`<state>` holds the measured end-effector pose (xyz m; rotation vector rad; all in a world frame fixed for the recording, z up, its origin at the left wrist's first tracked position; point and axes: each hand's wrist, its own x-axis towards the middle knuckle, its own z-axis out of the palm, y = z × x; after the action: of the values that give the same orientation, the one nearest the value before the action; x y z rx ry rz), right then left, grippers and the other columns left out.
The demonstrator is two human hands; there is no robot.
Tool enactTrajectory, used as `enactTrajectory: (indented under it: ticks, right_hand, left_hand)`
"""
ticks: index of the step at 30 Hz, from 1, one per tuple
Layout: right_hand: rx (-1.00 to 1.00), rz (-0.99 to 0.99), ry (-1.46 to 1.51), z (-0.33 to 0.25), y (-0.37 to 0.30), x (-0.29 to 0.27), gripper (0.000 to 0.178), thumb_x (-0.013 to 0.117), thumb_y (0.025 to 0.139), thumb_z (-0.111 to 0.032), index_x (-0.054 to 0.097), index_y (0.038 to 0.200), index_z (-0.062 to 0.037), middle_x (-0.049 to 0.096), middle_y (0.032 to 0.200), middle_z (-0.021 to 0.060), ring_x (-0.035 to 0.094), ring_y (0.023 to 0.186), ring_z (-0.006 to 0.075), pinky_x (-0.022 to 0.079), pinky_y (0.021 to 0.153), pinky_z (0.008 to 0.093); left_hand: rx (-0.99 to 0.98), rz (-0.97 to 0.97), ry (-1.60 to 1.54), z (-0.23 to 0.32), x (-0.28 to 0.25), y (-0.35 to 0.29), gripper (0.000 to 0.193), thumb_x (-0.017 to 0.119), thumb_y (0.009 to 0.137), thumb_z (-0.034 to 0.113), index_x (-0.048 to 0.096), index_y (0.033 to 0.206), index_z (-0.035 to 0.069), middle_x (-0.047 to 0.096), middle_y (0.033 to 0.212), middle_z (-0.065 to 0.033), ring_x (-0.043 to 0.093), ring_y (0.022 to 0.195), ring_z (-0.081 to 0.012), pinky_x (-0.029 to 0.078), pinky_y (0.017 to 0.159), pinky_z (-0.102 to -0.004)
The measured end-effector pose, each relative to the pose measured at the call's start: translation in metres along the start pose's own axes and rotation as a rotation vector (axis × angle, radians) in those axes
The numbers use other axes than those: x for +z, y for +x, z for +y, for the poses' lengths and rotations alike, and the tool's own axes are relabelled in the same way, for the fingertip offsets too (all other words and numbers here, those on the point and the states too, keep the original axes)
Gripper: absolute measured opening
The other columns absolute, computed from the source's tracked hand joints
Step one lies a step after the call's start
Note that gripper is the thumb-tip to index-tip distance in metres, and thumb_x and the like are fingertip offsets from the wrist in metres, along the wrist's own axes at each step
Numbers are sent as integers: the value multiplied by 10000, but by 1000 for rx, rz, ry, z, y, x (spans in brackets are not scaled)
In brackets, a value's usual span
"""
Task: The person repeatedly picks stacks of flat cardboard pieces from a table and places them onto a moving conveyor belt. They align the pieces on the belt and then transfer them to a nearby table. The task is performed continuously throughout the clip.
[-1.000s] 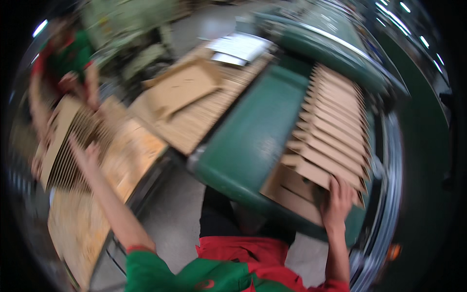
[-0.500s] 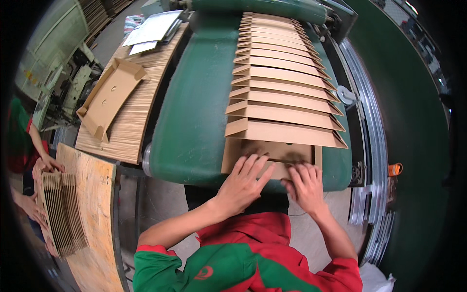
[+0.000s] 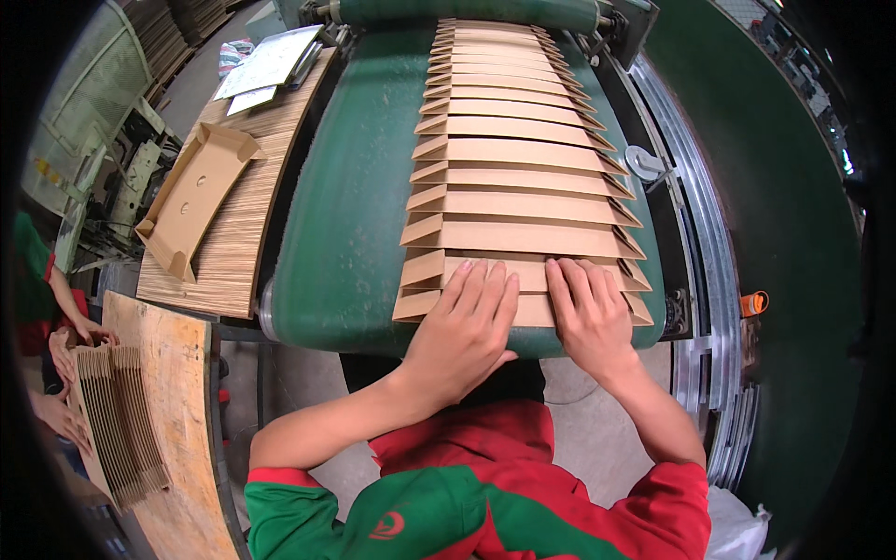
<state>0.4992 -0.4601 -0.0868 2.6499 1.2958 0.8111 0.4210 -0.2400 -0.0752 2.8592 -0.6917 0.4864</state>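
Both palms face down on the nearest cardboard trays, at the front end of a green conveyor belt (image 3: 345, 196). The fingers of my left hand (image 3: 464, 322) lie stretched out over the front flap of the nearest cardboard tray (image 3: 534, 311). Beside it, my right hand (image 3: 594, 313) rests with its fingers extended across the same flap and the tray edge behind. Neither hand grips anything. Several brown cardboard trays (image 3: 523, 203) overlap in a long row running away from me, their side flaps folded up at an angle.
A roller (image 3: 467, 11) spans the belt's far end. On the left, a wooden board (image 3: 280, 177) bears a single cardboard tray (image 3: 199, 194) and papers (image 3: 271, 67). A co-worker's hands (image 3: 70, 401) hold a stack of ribbed cardboard (image 3: 121, 420) on a wooden table (image 3: 182, 401). Metal rails (image 3: 700, 243) run along the right.
The nearest tray has been pushed forward under the row, and its front flap now lies close behind the others. My hands have moved forward and flattened onto it.
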Motion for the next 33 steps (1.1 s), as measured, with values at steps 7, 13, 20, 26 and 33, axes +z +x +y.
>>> enactTrajectory:
  ticks: [7, 13, 20, 26, 33]
  right_hand:
    - [-25, 47, -14, 20, 35, 19, 121, 656, 838, -169, 613, 876, -63, 553, 854, 75, 575, 854, 244, 473, 787, 368]
    - [-16, 184, -8, 36, 54, 24, 152, 686, 839, -134, 606, 911, -27, 630, 1155, 183, 609, 1138, 319, 484, 1020, 430]
    - [44, -172, 220, 56, 69, 12, 535, 797, 743, -44, 517, 1191, 38, 632, 1342, 258, 610, 1277, 421, 497, 1111, 485]
    - [76, -327, 247, 47, 63, -9, 492, 839, 735, -130, 525, 1103, -39, 681, 1089, 156, 685, 1089, 338, 561, 945, 436]
    - [38, -250, 173, 41, 55, -7, 463, 820, 724, -133, 538, 1081, -46, 637, 1133, 162, 641, 1164, 325, 546, 967, 443]
  left_hand:
    - [-104, 250, 278, -16, 45, 68, 100, 660, 830, 175, 635, 884, 95, 557, 889, -73, 576, 887, -236, 453, 830, -355]
    - [-114, 374, 340, -34, 57, 80, 98, 668, 839, 190, 625, 812, 107, 559, 943, -70, 556, 979, -240, 416, 916, -407]
    - [-101, 388, 199, -32, 43, 93, 138, 696, 821, 106, 656, 917, 15, 576, 1323, -207, 506, 1366, -365, 369, 1196, -543]
    - [-133, 1, -53, -40, 1, 98, 899, 864, 746, 349, 440, 1391, -111, 303, 1603, -363, 265, 1547, -517, 198, 1272, -652]
    - [-30, -497, -127, -63, -7, 122, 1333, 826, 659, 577, 209, 1616, -115, 212, 1667, -386, 192, 1598, -472, 168, 1291, -591]
